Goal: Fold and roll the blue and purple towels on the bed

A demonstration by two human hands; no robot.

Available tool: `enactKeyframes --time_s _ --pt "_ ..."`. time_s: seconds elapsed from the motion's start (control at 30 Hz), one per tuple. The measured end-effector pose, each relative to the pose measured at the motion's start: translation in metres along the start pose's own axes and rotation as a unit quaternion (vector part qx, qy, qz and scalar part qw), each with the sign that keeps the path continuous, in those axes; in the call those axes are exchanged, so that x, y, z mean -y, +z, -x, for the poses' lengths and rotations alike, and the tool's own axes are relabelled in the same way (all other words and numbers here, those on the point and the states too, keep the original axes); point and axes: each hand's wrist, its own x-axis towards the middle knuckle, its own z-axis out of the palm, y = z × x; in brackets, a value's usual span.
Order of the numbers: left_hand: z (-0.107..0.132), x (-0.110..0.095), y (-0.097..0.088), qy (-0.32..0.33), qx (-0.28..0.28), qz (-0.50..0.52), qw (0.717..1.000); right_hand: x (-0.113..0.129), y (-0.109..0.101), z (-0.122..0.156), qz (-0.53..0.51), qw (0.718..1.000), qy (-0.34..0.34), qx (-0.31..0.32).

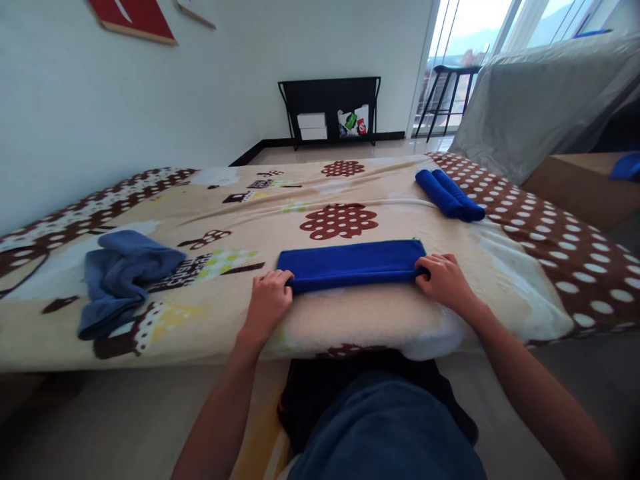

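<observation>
A blue towel (353, 259), folded into a long strip, lies flat in front of me with its near edge partly rolled. My left hand (273, 292) is closed on the left end of that rolled edge. At the opposite end, my right hand (444, 279) grips the same edge, its fingers curled round the cloth. Two rolled blue towels (449, 195) rest side by side farther back on the right. To the left a crumpled grey-blue cloth (127, 270) sits in a loose heap.
Everything lies on a bed with a cream and brown patterned blanket (240, 220). Beyond it stand a black shelf (330, 97) and a dark stool (450, 83). A plastic-covered piece of furniture (555, 100) and a cardboard box (570, 183) are at right.
</observation>
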Motion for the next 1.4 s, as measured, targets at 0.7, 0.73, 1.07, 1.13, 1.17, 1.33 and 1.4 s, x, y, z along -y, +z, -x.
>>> enactKeyframes --time_s 0.7,0.73,1.07,1.13,1.17,1.33,1.4 --pt "0.020 -0.034 0.012 0.131 0.035 0.008 0.991 0.030 0.012 0.010 -0.117 0.980 -0.149 0.065" --pt "0.025 -0.024 0.010 0.119 0.032 0.002 0.992 0.019 0.010 0.016 -0.109 0.983 -0.136 0.064" --pt "0.033 0.014 0.004 0.045 0.025 0.028 0.998 -0.028 0.006 0.029 -0.120 0.989 -0.062 0.067" --pt "0.025 0.012 0.006 0.038 0.016 0.032 0.999 -0.025 0.011 0.022 -0.097 0.993 -0.056 0.041" --pt "0.022 0.012 0.006 0.038 0.009 0.033 0.999 -0.024 0.014 0.019 -0.080 0.995 -0.051 0.023" --pt "0.018 0.018 0.008 0.047 -0.040 -0.014 0.998 -0.018 0.019 0.012 -0.002 0.998 -0.037 -0.052" --pt "0.020 0.019 0.008 0.046 -0.052 -0.034 0.997 -0.017 0.017 0.012 0.014 0.997 -0.045 -0.063"
